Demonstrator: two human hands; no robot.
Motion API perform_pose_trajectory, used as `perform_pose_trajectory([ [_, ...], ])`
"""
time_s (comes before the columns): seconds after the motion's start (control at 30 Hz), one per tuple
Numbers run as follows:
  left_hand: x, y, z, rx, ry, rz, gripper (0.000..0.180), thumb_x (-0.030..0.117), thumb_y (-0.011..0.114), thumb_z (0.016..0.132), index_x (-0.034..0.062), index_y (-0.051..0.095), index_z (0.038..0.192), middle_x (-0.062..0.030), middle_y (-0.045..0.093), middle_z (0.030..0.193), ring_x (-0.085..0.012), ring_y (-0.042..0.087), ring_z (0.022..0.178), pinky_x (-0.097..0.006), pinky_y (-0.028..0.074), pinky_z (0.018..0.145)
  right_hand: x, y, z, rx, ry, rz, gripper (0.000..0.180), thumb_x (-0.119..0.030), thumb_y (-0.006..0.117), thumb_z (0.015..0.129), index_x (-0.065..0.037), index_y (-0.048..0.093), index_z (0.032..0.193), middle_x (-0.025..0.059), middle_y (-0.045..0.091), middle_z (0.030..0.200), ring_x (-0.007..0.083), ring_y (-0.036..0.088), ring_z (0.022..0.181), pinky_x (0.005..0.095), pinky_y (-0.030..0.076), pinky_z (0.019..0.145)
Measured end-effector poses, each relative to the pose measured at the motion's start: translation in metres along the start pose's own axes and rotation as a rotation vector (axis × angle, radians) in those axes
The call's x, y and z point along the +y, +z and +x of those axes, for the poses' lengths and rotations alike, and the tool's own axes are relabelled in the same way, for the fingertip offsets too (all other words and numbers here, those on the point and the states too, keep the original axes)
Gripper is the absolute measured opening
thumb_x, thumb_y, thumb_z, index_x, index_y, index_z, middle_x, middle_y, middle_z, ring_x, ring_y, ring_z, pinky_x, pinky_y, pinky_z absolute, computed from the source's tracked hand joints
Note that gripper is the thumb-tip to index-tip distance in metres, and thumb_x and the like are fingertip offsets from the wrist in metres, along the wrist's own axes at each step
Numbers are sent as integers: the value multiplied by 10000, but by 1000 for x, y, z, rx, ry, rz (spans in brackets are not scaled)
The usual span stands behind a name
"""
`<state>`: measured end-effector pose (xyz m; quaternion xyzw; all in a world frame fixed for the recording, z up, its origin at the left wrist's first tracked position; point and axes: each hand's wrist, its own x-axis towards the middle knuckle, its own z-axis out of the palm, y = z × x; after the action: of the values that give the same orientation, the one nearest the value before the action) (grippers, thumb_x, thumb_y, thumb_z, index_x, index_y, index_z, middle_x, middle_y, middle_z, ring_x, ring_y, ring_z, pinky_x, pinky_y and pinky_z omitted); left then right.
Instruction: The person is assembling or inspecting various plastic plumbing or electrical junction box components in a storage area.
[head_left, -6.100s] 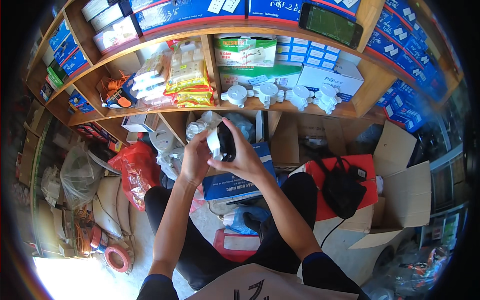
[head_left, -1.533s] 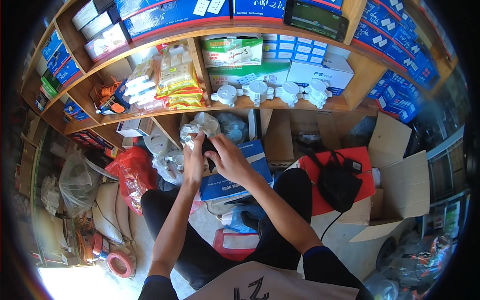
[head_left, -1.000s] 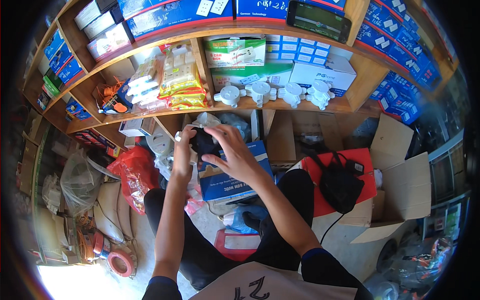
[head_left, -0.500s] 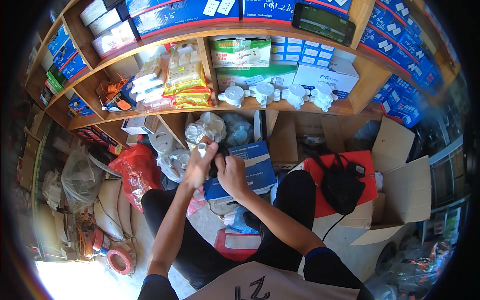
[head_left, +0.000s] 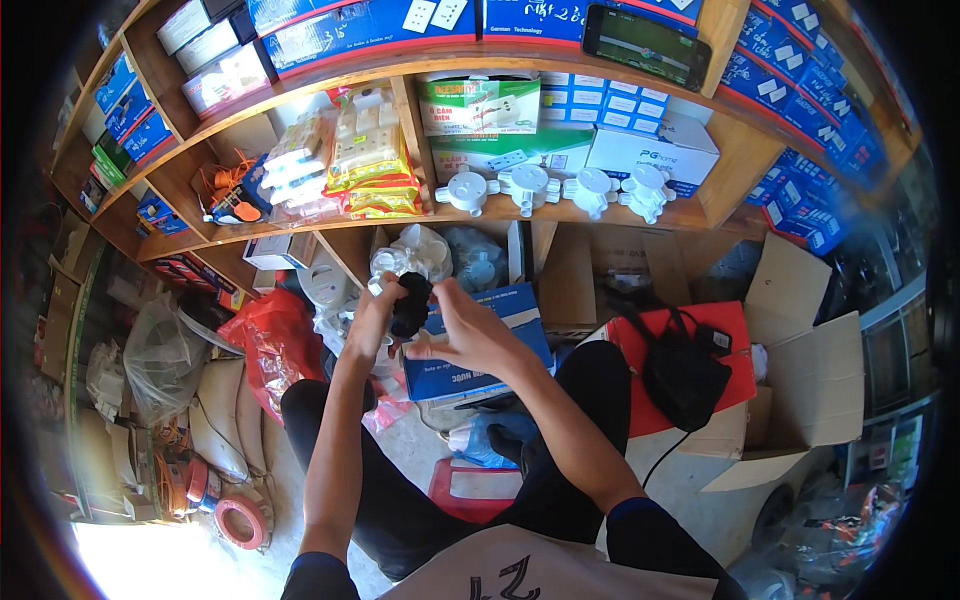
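Observation:
My left hand [head_left: 371, 318] is closed around a black, knobbly round piece [head_left: 410, 306], whose exact kind I cannot make out. A bit of white tube [head_left: 379, 284] shows at the fingertips of the same hand. My right hand [head_left: 472, 328] is just right of the black piece, with thumb and fingers apart; its fingertips come close to the piece or touch it. Below both hands lies a blue carton [head_left: 470, 375]. Behind them are white plastic fittings in a clear bag [head_left: 425, 250].
Four-way white junction boxes [head_left: 529, 188] line the shelf edge ahead. A phone [head_left: 647, 48] leans on the upper shelf. Right stand a red box [head_left: 705, 375] with a black bag [head_left: 685, 375] and an open carton [head_left: 815, 390]. A red plastic bag [head_left: 275, 345] lies left.
My right hand has loosened from its closed grip and spread its fingers. The black piece now shows more fully in my left hand, which has shifted slightly left and turned.

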<state>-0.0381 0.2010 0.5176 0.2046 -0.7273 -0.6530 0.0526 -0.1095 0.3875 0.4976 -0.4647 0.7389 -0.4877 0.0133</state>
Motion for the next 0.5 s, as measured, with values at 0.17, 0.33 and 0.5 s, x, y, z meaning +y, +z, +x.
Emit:
perform_pose_trajectory([
  [0.17,35,10,-26,-108,-384,110,772,743,471,925,88,620,1305,-123,636,1296,-269,545,1222,-473,465,955,14,8,-5,-119,-151,-152,622,-454,769,890,40,545,1194,223,663,886,413,683,817,485,538,709],
  [0.33,23,1,-24,-191,-380,161,883,884,400,871,129,611,1277,-149,527,1476,-329,413,1420,-595,414,1025,7,29,-16,-35,-75,-43,475,-426,716,949,-2,632,1145,195,659,740,402,671,687,467,512,624],
  [0.5,13,-7,-17,-225,-279,132,896,881,314,918,97,632,1213,-165,566,1384,-320,465,1339,-558,388,1063,2,42,-20,34,67,8,431,-437,608,1028,-14,693,1049,182,627,647,372,676,641,433,506,582],
])
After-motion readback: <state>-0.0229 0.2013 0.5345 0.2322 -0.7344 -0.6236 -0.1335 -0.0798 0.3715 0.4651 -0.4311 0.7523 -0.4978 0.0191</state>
